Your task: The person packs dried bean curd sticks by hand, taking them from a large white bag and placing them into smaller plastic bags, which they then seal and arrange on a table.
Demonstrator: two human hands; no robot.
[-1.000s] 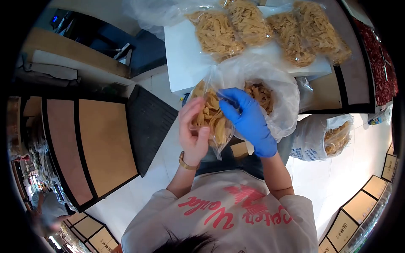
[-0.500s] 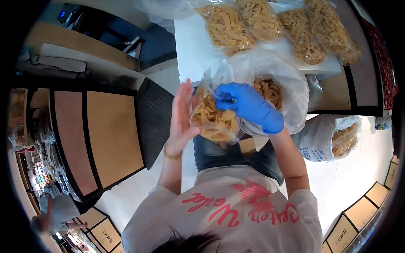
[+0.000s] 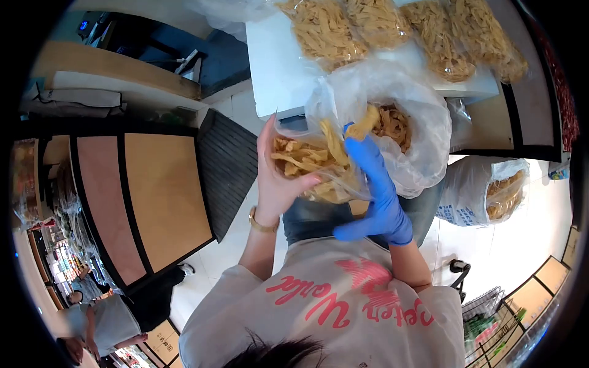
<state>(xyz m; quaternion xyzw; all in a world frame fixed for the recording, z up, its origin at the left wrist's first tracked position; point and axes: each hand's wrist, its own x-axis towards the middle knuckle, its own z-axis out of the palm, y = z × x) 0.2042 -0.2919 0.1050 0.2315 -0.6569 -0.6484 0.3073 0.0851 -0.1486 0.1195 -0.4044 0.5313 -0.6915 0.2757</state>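
My bare left hand [image 3: 274, 175] is wrapped round a clear plastic bag [image 3: 346, 184], thumb over the near side. Tan dried strips [image 3: 297, 156] fill this bag, and a few stick up past its mouth at the right. My right hand [image 3: 381, 199], in a blue glove, has its fingers stretched out along the bag's right side and its thumb spread to the left. Just beyond its fingertips some strips [image 3: 365, 122] stand out. To the right, a big translucent sack [image 3: 426, 144] lies open with browner strips inside.
Several filled clear bags of strips [image 3: 328, 30] lie on the white table [image 3: 276, 70]. A white woven sack [image 3: 463, 193] stands on the floor at right. At lower left is another person [image 3: 107, 322]; a wire basket [image 3: 491, 328] shows at lower right.
My left hand has closed round the bag. My gloved right hand has gone from bunched fingers over the bag to stretched fingers at its right side. The other person has shifted, and a basket has come into view.
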